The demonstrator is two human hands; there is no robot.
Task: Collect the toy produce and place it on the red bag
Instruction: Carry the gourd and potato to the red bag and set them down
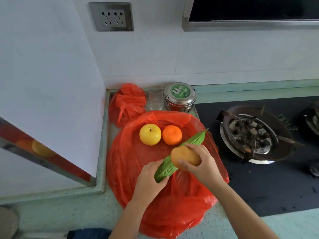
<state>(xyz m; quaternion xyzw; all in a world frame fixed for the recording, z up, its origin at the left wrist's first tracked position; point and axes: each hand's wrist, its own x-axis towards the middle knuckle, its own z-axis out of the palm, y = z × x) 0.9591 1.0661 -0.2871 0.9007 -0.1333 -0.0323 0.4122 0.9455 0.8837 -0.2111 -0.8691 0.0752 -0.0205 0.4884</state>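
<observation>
Here the left hand (pixel 149 180) has its grip clamped on the near end of a green bitter gourd (pixel 179 155), and the right hand (pixel 201 163) grips a tan potato (pixel 185 156) over the red bag (pixel 138 163) spread on the surface (pixel 51 213). A yellow apple (pixel 150 134) and an orange (pixel 172 135) lie side by side on the bag.

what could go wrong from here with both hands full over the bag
The bitter gourd is held only at its near end by the left hand, so its far tip may swing into the orange and roll it toward the stove burner. The round potato in the right hand could roll off the slick red bag.
</observation>
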